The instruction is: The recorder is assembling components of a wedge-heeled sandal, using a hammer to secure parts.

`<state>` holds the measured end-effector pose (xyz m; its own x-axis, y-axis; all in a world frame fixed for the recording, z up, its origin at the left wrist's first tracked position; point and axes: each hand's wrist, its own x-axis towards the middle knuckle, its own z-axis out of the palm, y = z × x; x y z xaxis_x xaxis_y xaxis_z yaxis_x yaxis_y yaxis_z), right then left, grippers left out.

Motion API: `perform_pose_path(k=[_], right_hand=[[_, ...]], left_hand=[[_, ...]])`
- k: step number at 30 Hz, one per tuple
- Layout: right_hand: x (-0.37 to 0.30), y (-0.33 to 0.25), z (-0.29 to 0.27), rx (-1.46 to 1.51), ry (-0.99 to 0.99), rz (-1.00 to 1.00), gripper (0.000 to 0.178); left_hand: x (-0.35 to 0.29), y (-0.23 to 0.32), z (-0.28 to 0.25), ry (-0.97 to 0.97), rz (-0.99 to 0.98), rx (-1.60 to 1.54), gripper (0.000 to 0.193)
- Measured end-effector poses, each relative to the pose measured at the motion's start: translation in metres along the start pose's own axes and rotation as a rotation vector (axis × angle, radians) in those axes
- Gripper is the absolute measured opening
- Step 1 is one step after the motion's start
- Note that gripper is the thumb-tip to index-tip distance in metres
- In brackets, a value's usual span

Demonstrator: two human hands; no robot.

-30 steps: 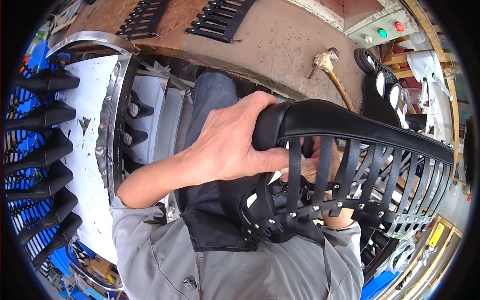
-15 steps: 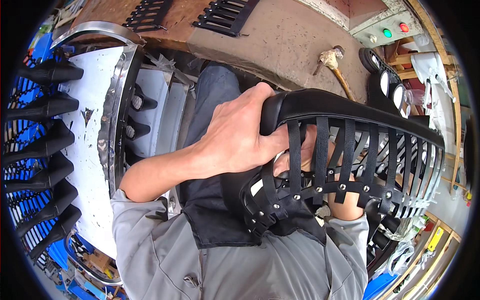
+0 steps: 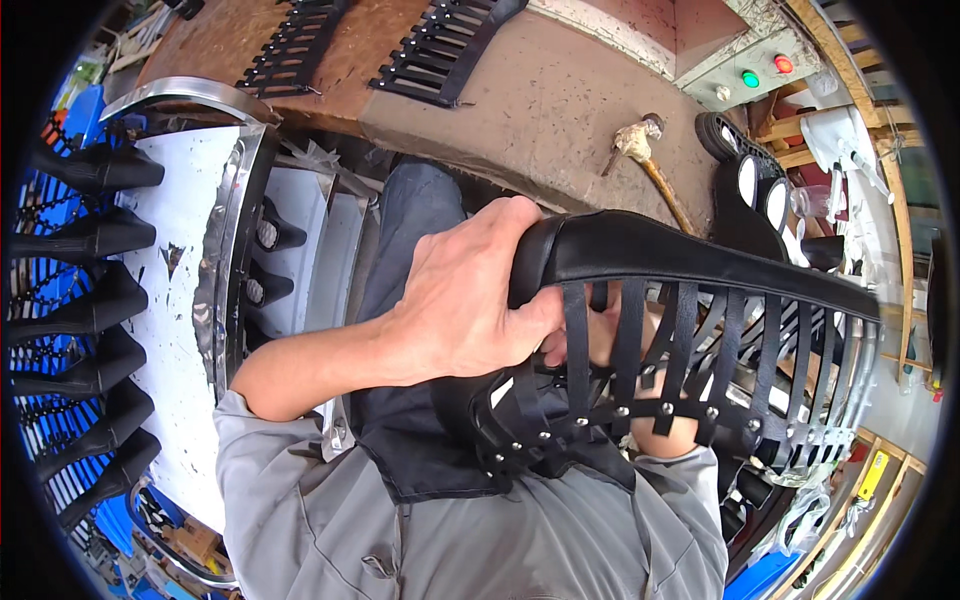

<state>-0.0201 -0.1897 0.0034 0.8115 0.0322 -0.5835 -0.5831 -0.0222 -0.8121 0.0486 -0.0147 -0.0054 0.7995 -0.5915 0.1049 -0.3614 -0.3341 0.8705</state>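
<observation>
A tall black strappy gladiator boot [image 3: 640, 245] lies across my lap, its studded straps bowed out to the right. My left hand [image 3: 470, 285] is closed around its rounded left end, thumb tucked in under the edge beside the first strap. Behind the straps, my right hand [image 3: 606, 335] shows only in slices, with its fingers close to my left thumb. What those fingers grip, if anything, is hidden. Below them, the right forearm [image 3: 665, 430] passes behind the lower studded band.
A hammer [image 3: 645, 160] lies on the workbench [image 3: 520, 130], near two flat black strap pieces [image 3: 440, 55]. Shoe soles [image 3: 745, 180] stand at its right end. To my left, black strappy boots [image 3: 95, 235] line a metal-framed rack [image 3: 250, 200]. A control box [image 3: 755, 80] has coloured buttons.
The whole view has shifted, so bench and boot both appear lower and slightly left. My left hand keeps its hold, and less of my right hand's fingers shows between the straps.
</observation>
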Motion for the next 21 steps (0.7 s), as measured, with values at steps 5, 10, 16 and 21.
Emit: perform_pose_path(k=[5,10,16,21], right_hand=[[0.016,0.007,-0.011,-0.229,-0.088,-0.182,0.04],[0.093,0.111,-0.072,-0.845,0.366,-0.946,0.036],[0.097,0.022,-0.01,-0.196,-0.395,-0.862,0.055],[0.016,-0.032,0.009,-0.706,-0.218,-0.8,0.069]], left_hand=[[0.005,-0.006,-0.003,-0.007,-0.066,-0.143,0.04],[0.014,-0.058,0.007,-0.04,-0.044,-0.651,0.039],[0.011,-0.092,0.027,-0.066,0.366,-0.991,0.05],[-0.023,-0.037,0.017,0.067,0.571,-1.227,0.043]])
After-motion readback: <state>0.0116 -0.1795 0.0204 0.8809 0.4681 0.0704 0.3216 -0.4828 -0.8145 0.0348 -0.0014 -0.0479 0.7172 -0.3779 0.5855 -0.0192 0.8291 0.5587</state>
